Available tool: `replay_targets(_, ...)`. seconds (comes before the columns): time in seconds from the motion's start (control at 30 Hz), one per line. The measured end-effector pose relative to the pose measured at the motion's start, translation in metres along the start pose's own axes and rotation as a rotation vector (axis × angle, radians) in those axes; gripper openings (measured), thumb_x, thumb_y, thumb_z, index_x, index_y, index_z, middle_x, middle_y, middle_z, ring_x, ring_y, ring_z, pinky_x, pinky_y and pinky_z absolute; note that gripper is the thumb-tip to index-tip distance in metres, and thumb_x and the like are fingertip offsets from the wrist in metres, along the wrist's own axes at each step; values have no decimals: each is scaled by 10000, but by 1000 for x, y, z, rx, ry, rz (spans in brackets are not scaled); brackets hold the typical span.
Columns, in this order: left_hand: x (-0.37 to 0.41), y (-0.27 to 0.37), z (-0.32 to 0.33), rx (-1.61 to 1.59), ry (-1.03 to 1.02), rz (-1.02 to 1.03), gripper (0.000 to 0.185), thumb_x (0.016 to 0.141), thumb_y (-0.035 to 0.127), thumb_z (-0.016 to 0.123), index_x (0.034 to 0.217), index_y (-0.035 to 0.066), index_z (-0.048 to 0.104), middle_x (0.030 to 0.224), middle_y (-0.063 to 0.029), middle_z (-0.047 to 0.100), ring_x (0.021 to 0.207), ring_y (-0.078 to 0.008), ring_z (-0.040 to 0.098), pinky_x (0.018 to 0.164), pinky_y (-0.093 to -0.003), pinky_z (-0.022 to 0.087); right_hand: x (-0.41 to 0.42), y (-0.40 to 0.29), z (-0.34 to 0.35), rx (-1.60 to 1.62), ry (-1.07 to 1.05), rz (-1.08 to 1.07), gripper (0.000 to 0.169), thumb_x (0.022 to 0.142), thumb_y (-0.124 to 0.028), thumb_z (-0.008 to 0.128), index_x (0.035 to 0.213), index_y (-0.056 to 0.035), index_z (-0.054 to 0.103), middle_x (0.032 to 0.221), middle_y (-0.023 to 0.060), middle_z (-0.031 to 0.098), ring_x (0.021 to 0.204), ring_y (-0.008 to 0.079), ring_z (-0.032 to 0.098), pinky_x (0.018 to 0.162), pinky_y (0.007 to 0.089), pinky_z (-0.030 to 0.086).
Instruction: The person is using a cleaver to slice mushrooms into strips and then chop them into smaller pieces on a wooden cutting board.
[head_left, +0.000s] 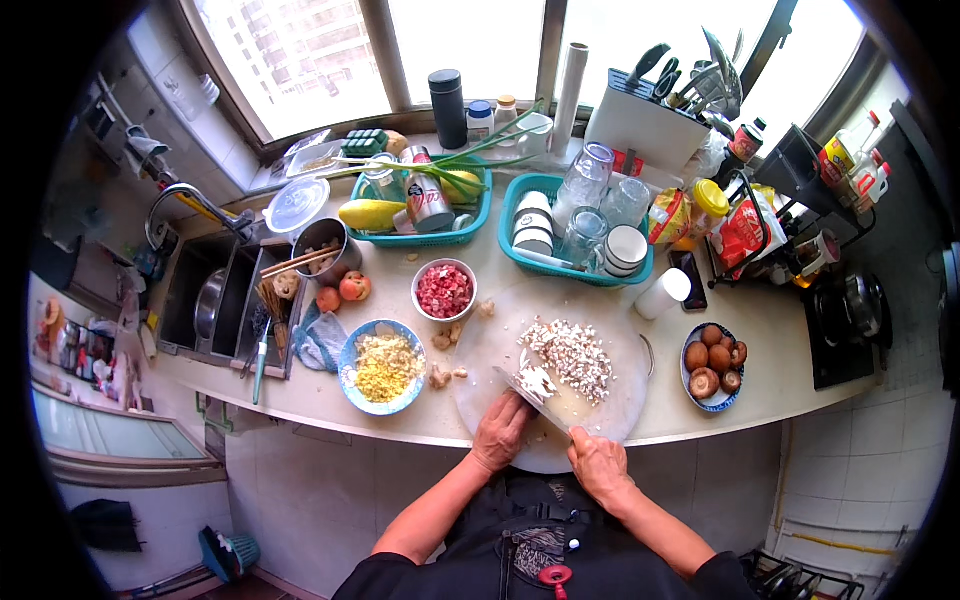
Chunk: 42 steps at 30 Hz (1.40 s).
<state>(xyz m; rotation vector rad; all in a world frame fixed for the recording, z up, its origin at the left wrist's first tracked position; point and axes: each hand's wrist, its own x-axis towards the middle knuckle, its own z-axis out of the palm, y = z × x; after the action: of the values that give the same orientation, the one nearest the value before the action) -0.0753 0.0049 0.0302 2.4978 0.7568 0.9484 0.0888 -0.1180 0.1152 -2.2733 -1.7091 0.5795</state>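
My right hand is closed on the handle of a kitchen knife, whose blade slants up to the left over a round white cutting board. Against the blade's near side, my left hand rests with curled fingers; whether it pinches a piece is hidden. White mushroom slices lie just beyond the blade. Beside them spreads a heap of diced mushrooms. To the right, whole brown mushrooms fill a blue-patterned bowl.
Left of the board stand a bowl of minced yellow and pale food and a white bowl of diced raw meat, with ginger pieces nearby. Behind are two teal baskets. A white canister and a phone stand right.
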Motion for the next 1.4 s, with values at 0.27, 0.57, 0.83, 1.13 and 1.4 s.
replay_targets(0.27, -3, 0, -2, -18, 7, -6, 392, 786, 60, 666, 1167, -20, 622, 1228, -199, 606, 1149, -369, 590, 965, -420, 504, -10, -8, 0, -64, -45, 62, 199, 866, -161, 627, 1052, -90, 626, 688, 217, 657, 655, 426, 661, 593, 536, 519)
replay_targets(0.57, -1, -1, -4, -38, 7, -9, 337, 772, 42, 625, 1099, -35, 622, 1178, -203, 614, 1119, -380, 597, 937, -418, 511, -13, -21, -23, -19, -76, 61, 175, 864, -163, 612, 1019, -85, 637, 703, 217, 660, 670, 439, 657, 618, 545, 515)
replay_targets(0.83, -9, 1, 0, -17, 60, -34, 301, 774, 27, 631, 1069, -31, 636, 1161, -210, 610, 1073, -371, 611, 905, -407, 527, -9, -28, -34, 2, -84, 49, 164, 872, -164, 596, 1007, -80, 638, 695, 234, 652, 671, 442, 659, 621, 545, 519)
replay_targets(1.13, -10, -3, 1, 11, 56, -15, 285, 780, 18, 633, 1058, -42, 638, 1154, -207, 613, 1080, -377, 610, 927, -406, 521, -1, -14, -8, 38, -57, 41, 194, 870, -166, 594, 1029, -71, 653, 693, 242, 649, 675, 439, 662, 627, 540, 521)
replay_targets(1.4, -9, -2, 3, -14, 93, -21, 234, 812, 13, 656, 1035, -56, 638, 1137, -216, 623, 1092, -384, 608, 911, -409, 528, -1, -15, -1, 37, -65, 64, 188, 865, -170, 614, 1014, -60, 651, 715, 254, 657, 698, 449, 665, 645, 545, 527)
